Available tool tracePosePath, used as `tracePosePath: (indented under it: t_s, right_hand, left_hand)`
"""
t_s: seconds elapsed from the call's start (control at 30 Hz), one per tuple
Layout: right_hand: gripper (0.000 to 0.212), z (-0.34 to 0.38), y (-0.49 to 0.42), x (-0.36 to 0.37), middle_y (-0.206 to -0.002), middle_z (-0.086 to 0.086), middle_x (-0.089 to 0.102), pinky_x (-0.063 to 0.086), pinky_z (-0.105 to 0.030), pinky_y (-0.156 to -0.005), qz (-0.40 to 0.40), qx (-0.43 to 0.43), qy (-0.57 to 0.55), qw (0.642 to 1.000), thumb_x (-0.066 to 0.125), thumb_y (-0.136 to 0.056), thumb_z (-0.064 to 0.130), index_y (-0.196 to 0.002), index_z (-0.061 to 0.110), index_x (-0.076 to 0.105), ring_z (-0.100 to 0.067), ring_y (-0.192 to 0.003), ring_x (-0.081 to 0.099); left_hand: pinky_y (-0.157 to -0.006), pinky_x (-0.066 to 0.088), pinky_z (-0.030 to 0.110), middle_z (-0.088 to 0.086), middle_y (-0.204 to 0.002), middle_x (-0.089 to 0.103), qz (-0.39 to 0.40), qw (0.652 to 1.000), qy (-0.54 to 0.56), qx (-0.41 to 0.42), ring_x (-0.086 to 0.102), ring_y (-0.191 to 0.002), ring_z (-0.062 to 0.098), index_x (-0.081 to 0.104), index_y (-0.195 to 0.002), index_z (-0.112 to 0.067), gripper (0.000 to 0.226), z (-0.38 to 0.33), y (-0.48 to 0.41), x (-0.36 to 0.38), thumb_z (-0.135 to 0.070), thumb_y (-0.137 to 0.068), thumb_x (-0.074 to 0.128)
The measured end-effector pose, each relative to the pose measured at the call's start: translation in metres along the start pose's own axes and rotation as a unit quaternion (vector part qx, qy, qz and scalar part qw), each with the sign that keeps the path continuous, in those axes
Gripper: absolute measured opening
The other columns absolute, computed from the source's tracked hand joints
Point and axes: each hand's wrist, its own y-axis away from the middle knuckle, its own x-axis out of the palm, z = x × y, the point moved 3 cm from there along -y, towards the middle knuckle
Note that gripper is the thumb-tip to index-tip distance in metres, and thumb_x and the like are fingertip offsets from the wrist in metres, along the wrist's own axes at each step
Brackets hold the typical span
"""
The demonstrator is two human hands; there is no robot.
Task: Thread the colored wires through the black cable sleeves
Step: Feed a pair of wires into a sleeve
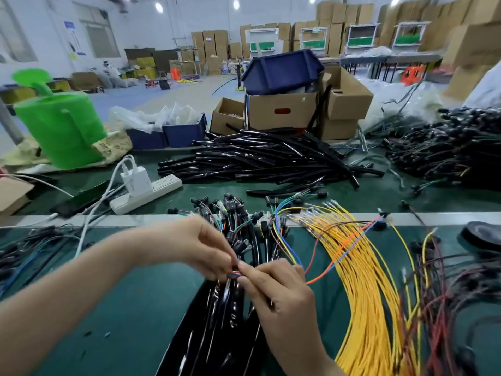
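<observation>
Two bare forearms reach in from the near edge of a green-covered bench (pixel 122 308), and the fingertips of both hands meet over a bundle of black cable sleeves (pixel 217 321) that runs from the near edge up the middle of the bench. The left hand (pixel 200 245) pinches the tips of the colored wires (pixel 235 273) between thumb and fingers, and the right hand (pixel 279 291), fingers curled, pinches the same wires just beside it, directly above the sleeves. Whether the wire tips have entered a sleeve mouth cannot be told. From the right hand the blue, yellow, green and orange strands loop away to the far right, toward small black connectors near a metal strip across the bench. A thick sheaf of yellow wires (pixel 366 294) fans along the right of the hands, with darker red and black wires (pixel 447 294) farther right. On the far half of the bench lies a loose pile of cut black tubing (pixel 271 161), with a white power strip (pixel 151 194) carrying a white charger (pixel 135 180) to its left. A green plastic roll (pixel 59 131) stands at far left, cardboard boxes (pixel 282 112) topped by a dark blue bin (pixel 282 71) stand behind the tubing, and a heap of dark harnesses (pixel 447 150) fills the far right.
</observation>
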Motion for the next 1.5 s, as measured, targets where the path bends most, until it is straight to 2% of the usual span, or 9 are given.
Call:
tracePosePath:
  t_s: [0.13,0.23,0.43,0.67,0.83,0.97,1.1,1.27,1.5]
  right_hand:
    - [0.012,-0.006,0.006,0.011,-0.070,0.007,0.063,0.036,-0.022,-0.071,0.014,0.018,0.018,1.000,0.075,-0.072,0.018,-0.084,0.017,0.078,-0.007,-0.067,0.056]
    - [0.011,-0.011,0.009,0.016,-0.066,0.009,0.062,0.035,-0.021,-0.069,0.047,0.012,0.029,0.998,0.076,-0.067,0.022,-0.078,0.020,0.077,-0.005,-0.064,0.054]
    - [0.012,-0.023,0.004,0.016,-0.061,0.012,0.063,0.033,-0.015,-0.063,0.036,0.055,0.023,0.998,0.077,-0.059,0.025,-0.071,0.021,0.078,-0.002,-0.058,0.055]
    - [0.011,-0.026,0.005,0.014,-0.065,0.014,0.065,0.033,-0.013,-0.064,0.067,0.086,-0.007,0.994,0.077,-0.062,0.025,-0.073,0.023,0.078,0.001,-0.062,0.055]
    - [0.008,-0.025,0.003,0.007,-0.068,0.016,0.067,0.035,-0.014,-0.066,0.085,0.112,-0.022,0.990,0.075,-0.068,0.024,-0.074,0.022,0.078,0.000,-0.069,0.057]
    - [0.014,-0.025,0.003,0.004,-0.072,0.013,0.069,0.041,-0.027,-0.073,0.118,0.180,-0.064,0.975,0.070,-0.072,0.030,-0.080,0.023,0.079,0.004,-0.076,0.057]
    - [0.012,-0.022,0.003,0.002,-0.072,0.021,0.069,0.046,-0.027,-0.073,0.125,0.201,-0.077,0.968,0.080,-0.075,0.017,-0.080,0.027,0.079,0.000,-0.075,0.063]
    - [0.020,-0.021,-0.003,-0.002,-0.072,0.018,0.072,0.044,-0.007,-0.064,0.107,0.275,-0.161,0.942,0.076,-0.077,0.011,-0.078,0.031,0.077,0.002,-0.071,0.066]
    - [0.019,-0.022,-0.007,-0.002,-0.069,0.000,0.073,0.048,-0.010,-0.065,0.082,0.345,-0.269,0.895,0.070,-0.082,0.009,-0.075,0.025,0.078,-0.004,-0.064,0.065]
  left_hand:
    - [-0.064,0.054,0.015,-0.006,-0.077,0.074,-0.154,0.951,-0.266,0.031,0.068,-0.071,0.001,0.072,-0.099,-0.012,0.019,-0.037,-0.077,-0.049,-0.025,-0.092,0.060]
    - [-0.093,0.050,0.032,0.009,-0.115,0.067,-0.242,0.887,-0.394,0.015,0.063,-0.105,0.020,0.062,-0.122,-0.009,0.033,-0.044,-0.151,-0.061,-0.007,-0.093,0.047]
    - [-0.099,0.045,0.039,0.015,-0.132,0.054,-0.179,0.834,-0.517,-0.079,0.052,-0.120,0.032,0.046,-0.136,-0.006,0.044,-0.019,-0.229,-0.062,-0.010,-0.093,0.052]
    - [-0.094,0.045,0.028,0.009,-0.114,0.067,-0.229,0.893,-0.387,0.017,0.060,-0.107,0.023,0.066,-0.113,-0.007,0.027,-0.021,-0.218,-0.071,-0.017,-0.088,0.067]
    - [-0.088,0.047,0.028,0.000,-0.091,0.067,-0.358,0.912,-0.089,0.180,0.060,-0.083,0.010,0.070,-0.101,-0.011,0.015,-0.056,-0.152,-0.085,-0.011,-0.086,0.067]
    - [-0.086,0.050,0.030,-0.001,-0.090,0.065,-0.409,0.813,0.268,0.316,0.059,-0.086,0.013,0.064,-0.088,-0.014,0.006,-0.094,-0.056,-0.102,-0.008,-0.087,0.063]
    - [-0.089,0.051,0.039,-0.002,-0.089,0.071,-0.432,0.715,0.285,0.470,0.065,-0.091,0.019,0.055,-0.094,-0.017,0.003,-0.104,0.046,-0.102,-0.017,-0.095,0.052]
    - [-0.046,0.038,0.018,-0.003,-0.068,0.066,-0.442,0.805,0.013,0.395,0.044,-0.047,0.009,0.059,-0.098,-0.028,0.020,-0.046,0.061,-0.033,-0.014,-0.096,0.046]
    - [-0.070,0.047,0.018,-0.015,-0.071,0.067,-0.363,0.887,-0.168,0.232,0.058,-0.066,-0.008,0.068,-0.102,-0.020,0.021,0.056,0.014,0.061,-0.030,-0.088,0.055]
